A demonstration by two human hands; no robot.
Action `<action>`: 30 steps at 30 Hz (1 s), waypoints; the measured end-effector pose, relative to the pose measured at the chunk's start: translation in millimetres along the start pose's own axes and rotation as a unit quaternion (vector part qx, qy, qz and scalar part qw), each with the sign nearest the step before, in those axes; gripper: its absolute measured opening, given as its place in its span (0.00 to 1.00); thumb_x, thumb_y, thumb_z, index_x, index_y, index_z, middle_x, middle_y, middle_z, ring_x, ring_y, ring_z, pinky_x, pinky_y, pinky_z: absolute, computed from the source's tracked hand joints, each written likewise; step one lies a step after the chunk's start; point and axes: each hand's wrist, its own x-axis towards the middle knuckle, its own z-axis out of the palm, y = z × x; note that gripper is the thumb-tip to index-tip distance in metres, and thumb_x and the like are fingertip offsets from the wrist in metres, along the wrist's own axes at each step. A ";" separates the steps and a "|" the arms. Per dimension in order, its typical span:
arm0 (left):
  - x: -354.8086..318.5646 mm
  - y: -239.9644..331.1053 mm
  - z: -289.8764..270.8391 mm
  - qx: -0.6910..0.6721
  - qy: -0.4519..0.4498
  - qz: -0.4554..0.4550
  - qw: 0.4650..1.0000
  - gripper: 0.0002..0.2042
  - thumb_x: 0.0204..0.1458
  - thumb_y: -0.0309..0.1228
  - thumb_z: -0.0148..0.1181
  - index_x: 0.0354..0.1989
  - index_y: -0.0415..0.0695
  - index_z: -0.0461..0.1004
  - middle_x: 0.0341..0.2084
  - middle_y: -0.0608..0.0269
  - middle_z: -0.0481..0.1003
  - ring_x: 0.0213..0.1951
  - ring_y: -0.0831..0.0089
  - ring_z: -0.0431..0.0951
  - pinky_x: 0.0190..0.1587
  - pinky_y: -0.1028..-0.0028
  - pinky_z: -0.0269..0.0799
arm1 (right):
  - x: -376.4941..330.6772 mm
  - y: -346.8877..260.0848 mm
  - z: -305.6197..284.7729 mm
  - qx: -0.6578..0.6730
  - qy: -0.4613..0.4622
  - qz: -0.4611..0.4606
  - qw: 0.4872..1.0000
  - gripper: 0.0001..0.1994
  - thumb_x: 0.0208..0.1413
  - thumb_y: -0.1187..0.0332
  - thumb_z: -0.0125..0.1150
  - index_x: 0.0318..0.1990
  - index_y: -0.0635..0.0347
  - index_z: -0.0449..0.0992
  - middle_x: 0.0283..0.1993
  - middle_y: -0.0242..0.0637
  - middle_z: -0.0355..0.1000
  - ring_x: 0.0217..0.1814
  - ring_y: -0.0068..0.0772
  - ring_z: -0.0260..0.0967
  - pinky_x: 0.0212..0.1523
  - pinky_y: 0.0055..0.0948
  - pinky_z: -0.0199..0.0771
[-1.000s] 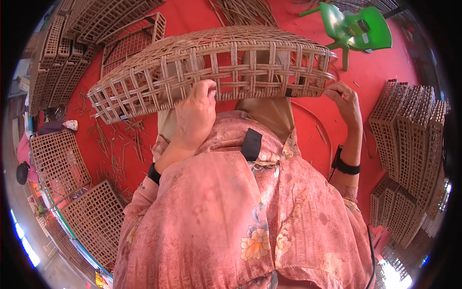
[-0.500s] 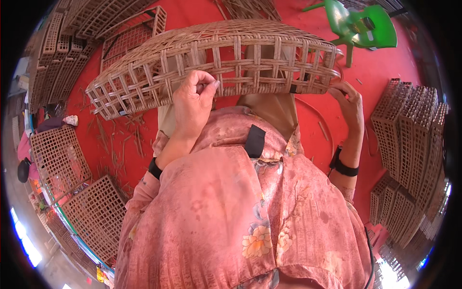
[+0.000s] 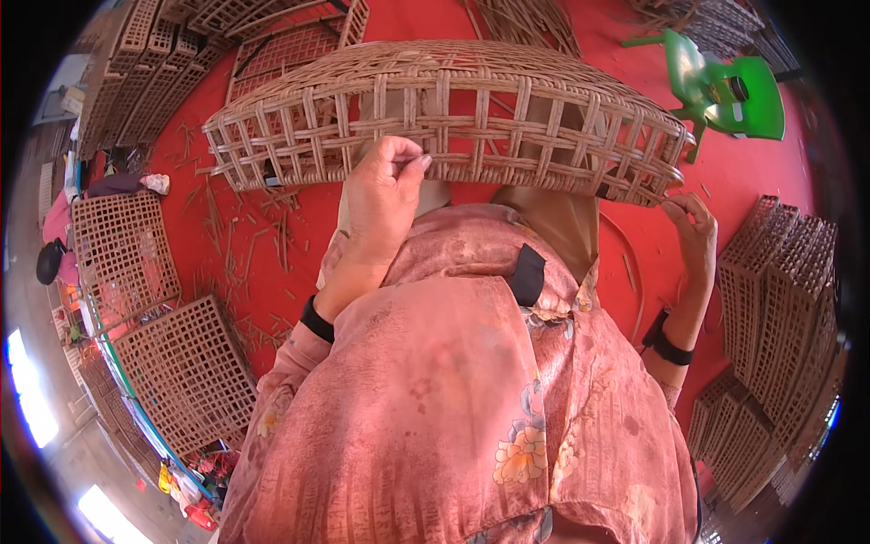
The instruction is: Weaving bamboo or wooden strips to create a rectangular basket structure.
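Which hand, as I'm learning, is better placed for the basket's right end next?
Probably the right hand: it's at that end of the basket; the left hand is nearer the middle.

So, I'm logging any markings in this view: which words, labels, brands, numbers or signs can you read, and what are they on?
None can be read.
Woven piece: a black patch near its lower left shows a pale bit, too small to read.
Green chair: a small pale patch, too small to tell if printed.
Pink shirt: flowers, no lettering made out.
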 end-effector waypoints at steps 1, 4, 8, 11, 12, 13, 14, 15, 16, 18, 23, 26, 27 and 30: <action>-0.5 -1.7 -2.0 0.048 -0.005 0.013 0.999 0.06 0.50 0.24 0.67 0.35 0.42 0.76 0.26 0.63 0.76 0.27 0.72 0.79 0.30 0.74 0.74 | 0.3 -1.6 1.1 0.012 0.007 0.004 1.000 0.07 0.56 0.71 0.64 0.35 0.68 0.78 0.31 0.32 0.71 0.35 0.21 0.65 0.39 0.24 0.66; -1.6 -4.6 -5.7 0.151 0.019 0.102 0.983 0.06 0.48 0.26 0.68 0.33 0.44 0.77 0.27 0.63 0.72 0.28 0.66 0.78 0.29 0.69 0.73 | 1.2 -6.5 2.2 0.013 0.009 0.016 1.000 0.07 0.56 0.71 0.64 0.35 0.68 0.78 0.31 0.32 0.71 0.35 0.22 0.65 0.39 0.25 0.66; -0.3 -5.7 -8.8 0.169 0.042 0.118 0.978 0.06 0.48 0.28 0.68 0.32 0.45 0.76 0.28 0.64 0.71 0.27 0.65 0.77 0.28 0.66 0.72 | 2.9 -12.0 8.2 0.020 -0.001 -0.021 1.000 0.07 0.56 0.72 0.63 0.34 0.69 0.77 0.30 0.33 0.72 0.33 0.22 0.65 0.38 0.25 0.67; 0.1 -5.1 -12.0 0.169 0.040 0.120 0.978 0.07 0.50 0.28 0.67 0.34 0.46 0.74 0.28 0.64 0.71 0.28 0.62 0.77 0.27 0.65 0.72 | 2.5 -15.4 11.5 0.029 -0.014 -0.030 0.999 0.07 0.56 0.72 0.62 0.34 0.69 0.77 0.30 0.33 0.71 0.33 0.22 0.64 0.37 0.25 0.67; -0.5 -4.7 -12.5 0.179 0.036 0.109 0.977 0.09 0.50 0.28 0.68 0.36 0.45 0.74 0.29 0.64 0.73 0.26 0.66 0.76 0.27 0.68 0.72 | 1.8 -16.1 11.8 0.027 -0.010 -0.028 0.999 0.07 0.56 0.72 0.62 0.34 0.69 0.77 0.30 0.33 0.71 0.33 0.22 0.64 0.37 0.25 0.67; -1.4 -4.2 -13.0 0.190 0.033 0.098 0.976 0.11 0.50 0.27 0.69 0.39 0.43 0.74 0.30 0.64 0.74 0.24 0.71 0.76 0.27 0.71 0.72 | 1.3 -16.5 11.4 0.024 -0.011 -0.021 0.999 0.07 0.56 0.72 0.63 0.35 0.69 0.77 0.30 0.33 0.71 0.33 0.23 0.64 0.37 0.25 0.67; -2.3 -3.8 -12.9 0.190 0.034 0.098 0.976 0.11 0.50 0.27 0.69 0.39 0.43 0.74 0.30 0.64 0.74 0.24 0.71 0.76 0.27 0.71 0.72 | 0.3 -16.5 10.7 0.019 -0.010 -0.020 1.000 0.07 0.56 0.71 0.63 0.35 0.69 0.77 0.30 0.33 0.71 0.33 0.23 0.64 0.37 0.25 0.67; -3.4 -3.4 -12.2 0.203 0.025 0.109 0.973 0.13 0.50 0.29 0.69 0.41 0.42 0.73 0.30 0.61 0.75 0.24 0.69 0.76 0.27 0.71 0.73 | -0.7 -16.1 9.9 0.020 -0.013 -0.013 1.000 0.07 0.56 0.71 0.63 0.35 0.69 0.77 0.30 0.33 0.71 0.33 0.23 0.64 0.37 0.25 0.67; -4.4 -3.1 -11.3 0.216 0.015 0.113 0.970 0.15 0.50 0.31 0.69 0.43 0.42 0.71 0.31 0.59 0.76 0.24 0.67 0.77 0.27 0.71 0.73 | -1.8 -15.4 8.9 0.016 -0.011 -0.011 1.000 0.08 0.56 0.71 0.63 0.35 0.69 0.77 0.30 0.33 0.71 0.33 0.23 0.64 0.37 0.26 0.67; -4.4 -3.3 -6.8 0.191 0.021 0.092 0.977 0.16 0.50 0.31 0.69 0.43 0.41 0.71 0.31 0.58 0.77 0.24 0.67 0.77 0.28 0.71 0.73 | -3.1 -12.9 8.6 0.012 -0.009 -0.009 1.000 0.08 0.56 0.71 0.64 0.35 0.69 0.77 0.30 0.33 0.71 0.33 0.23 0.64 0.37 0.26 0.67; 2.5 -5.5 1.7 0.063 0.035 0.008 0.997 0.18 0.50 0.31 0.69 0.45 0.40 0.68 0.31 0.56 0.77 0.25 0.69 0.77 0.30 0.71 0.74 | -2.2 -12.8 8.8 -0.013 0.007 -0.014 1.000 0.08 0.55 0.70 0.64 0.35 0.68 0.78 0.30 0.35 0.72 0.32 0.27 0.68 0.38 0.28 0.69; 4.2 -4.2 2.2 0.039 0.029 -0.019 0.999 0.17 0.50 0.29 0.69 0.44 0.40 0.67 0.28 0.58 0.76 0.25 0.71 0.76 0.31 0.71 0.74 | 0.1 -26.4 6.5 -0.130 0.010 -0.040 0.991 0.08 0.55 0.69 0.65 0.37 0.65 0.79 0.36 0.37 0.76 0.38 0.34 0.72 0.41 0.32 0.71; 3.9 -3.7 1.4 0.067 0.040 -0.009 0.997 0.17 0.50 0.28 0.69 0.43 0.40 0.67 0.27 0.59 0.75 0.25 0.73 0.76 0.31 0.72 0.74 | -0.7 -33.9 6.5 -0.132 0.002 -0.054 0.990 0.08 0.55 0.69 0.65 0.37 0.65 0.79 0.36 0.37 0.76 0.38 0.34 0.72 0.41 0.32 0.71; 3.2 -3.5 -4.5 0.100 0.053 -0.012 0.993 0.15 0.50 0.25 0.68 0.41 0.40 0.67 0.26 0.61 0.75 0.26 0.77 0.75 0.31 0.75 0.73 | -6.3 -64.5 14.0 -0.288 0.173 -0.172 0.926 0.09 0.53 0.68 0.66 0.41 0.61 0.80 0.44 0.38 0.76 0.46 0.38 0.74 0.46 0.35 0.72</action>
